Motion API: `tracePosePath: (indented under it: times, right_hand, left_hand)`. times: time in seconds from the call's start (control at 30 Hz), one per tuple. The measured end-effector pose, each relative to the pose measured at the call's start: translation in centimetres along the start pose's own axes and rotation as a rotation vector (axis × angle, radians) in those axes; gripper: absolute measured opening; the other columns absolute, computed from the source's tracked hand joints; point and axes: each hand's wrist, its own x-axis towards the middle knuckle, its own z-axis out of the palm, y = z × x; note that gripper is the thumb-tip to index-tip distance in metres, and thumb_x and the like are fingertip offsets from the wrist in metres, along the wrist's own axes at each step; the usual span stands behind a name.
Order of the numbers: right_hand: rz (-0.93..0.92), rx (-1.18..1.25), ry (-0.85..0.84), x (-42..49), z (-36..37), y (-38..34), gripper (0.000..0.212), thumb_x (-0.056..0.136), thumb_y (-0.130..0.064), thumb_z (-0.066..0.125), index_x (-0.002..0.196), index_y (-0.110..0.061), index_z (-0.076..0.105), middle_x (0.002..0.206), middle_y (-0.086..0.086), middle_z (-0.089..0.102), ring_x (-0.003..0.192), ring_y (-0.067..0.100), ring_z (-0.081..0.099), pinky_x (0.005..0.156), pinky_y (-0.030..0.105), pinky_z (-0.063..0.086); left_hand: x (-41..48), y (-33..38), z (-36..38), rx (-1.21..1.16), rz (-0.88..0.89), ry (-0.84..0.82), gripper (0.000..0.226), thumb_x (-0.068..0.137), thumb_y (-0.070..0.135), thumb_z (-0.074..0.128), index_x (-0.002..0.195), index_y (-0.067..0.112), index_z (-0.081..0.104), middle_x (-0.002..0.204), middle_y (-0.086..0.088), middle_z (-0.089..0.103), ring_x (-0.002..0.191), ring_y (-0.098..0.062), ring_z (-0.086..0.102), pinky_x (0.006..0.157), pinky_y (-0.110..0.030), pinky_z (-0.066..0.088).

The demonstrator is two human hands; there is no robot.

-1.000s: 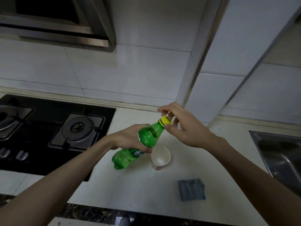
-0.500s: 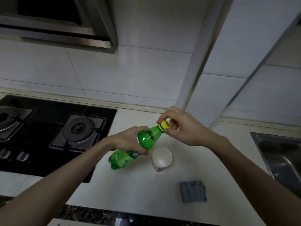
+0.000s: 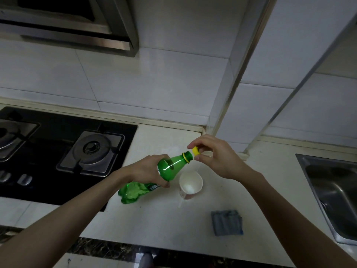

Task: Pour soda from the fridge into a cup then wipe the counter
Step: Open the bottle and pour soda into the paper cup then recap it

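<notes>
Over the pale stone counter [image 3: 154, 221], between the black gas hob [image 3: 58, 151] on the left and the steel sink [image 3: 328, 190] on the right, you've got the green plastic soda bottle [image 3: 170, 167] tilted, neck pointing up and to the right. That angle makes sense to me: the open mouth sits above the white paper cup [image 3: 191, 183], so a bit more tilt should start the pour. The cup stands upright just right of the bottle, and its inside looks dry as far as I can tell.

Your left hand [image 3: 144, 170] is wrapped around the bottle's middle, fingers curled firmly round it. Your right hand [image 3: 216, 159] pinches the small yellow screw cap [image 3: 196, 151] between thumb and fingertips, just beside the mouth but off the threads, the other fingers loosely bent.

Nearer to you on the right, the folded grey-blue cloth [image 3: 227, 222] lies flat, handy for the wipe later. I'd park the cap somewhere first, and pour slowly since that light cup could tip.
</notes>
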Motion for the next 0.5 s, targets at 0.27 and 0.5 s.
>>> tracePosePath:
  times: [0.27, 0.5]
  right_hand:
    - [0.299, 0.055, 0.070, -1.9, 1.7, 3.5, 0.024, 0.087, -0.016, 0.070, 0.109, -0.025, 0.068, 0.091, -0.004, 0.060, 0.080, 0.008, 0.059, 0.073, 0.005, 0.044]
    - [0.434, -0.060, 0.026, -3.3, 3.9, 6.0, 0.026, 0.088, -0.017, 0.067, 0.114, -0.019, 0.067, 0.091, -0.007, 0.058, 0.081, 0.008, 0.054, 0.078, 0.019, 0.042]
  left_hand:
    - [1.1, -2.0, 1.6, 0.183, -0.078, 0.001, 0.048, 0.062, 0.032, 0.084, 0.097, 0.031, 0.053, 0.095, 0.001, 0.064, 0.086, -0.020, 0.062, 0.072, -0.032, 0.051]
    - [1.6, -3.1, 2.4, 0.380, -0.164, -0.074, 0.061, 0.064, 0.035, 0.081, 0.116, 0.019, 0.053, 0.092, 0.001, 0.061, 0.083, -0.019, 0.056, 0.070, -0.032, 0.048]
